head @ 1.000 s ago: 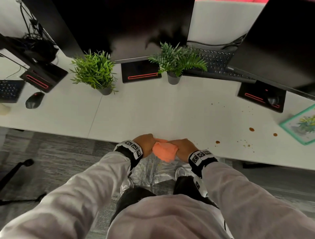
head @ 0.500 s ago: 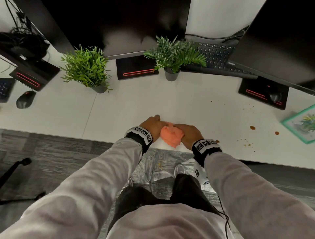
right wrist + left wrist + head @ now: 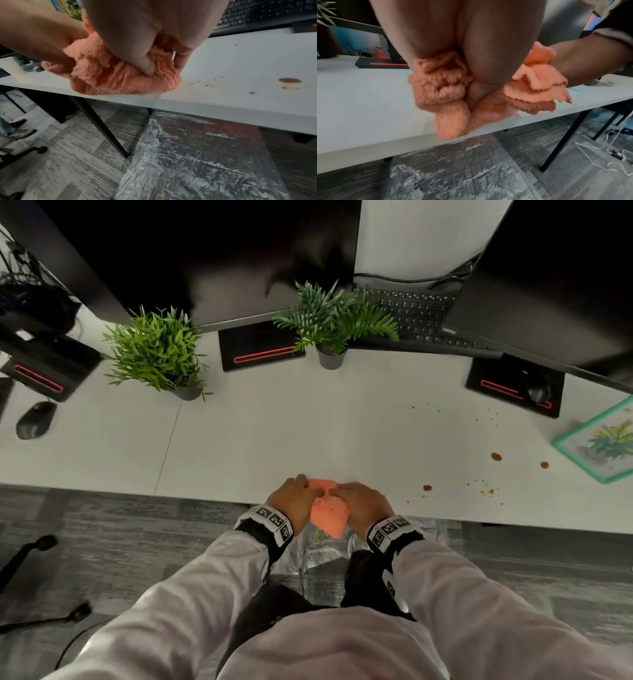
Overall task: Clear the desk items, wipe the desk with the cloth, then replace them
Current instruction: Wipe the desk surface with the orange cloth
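Both the left hand (image 3: 297,501) and the right hand (image 3: 363,502) grasp the bunched orange cloth (image 3: 328,517) at the near edge of the white desk (image 3: 274,436). The wiping seems only partly done: crumbs and brown spots (image 3: 496,456) remain at the right, and the potted plants (image 3: 156,354) are not yet replaced.

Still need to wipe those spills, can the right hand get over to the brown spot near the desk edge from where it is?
Probably yes: the right hand grips the cloth at the desk edge, and only bare desktop with crumbs lies between it and the brown spot.

Bunched orange cloth (image 3: 328,517) overhanging white desk (image 3: 274,440) edge, seemingly folded.
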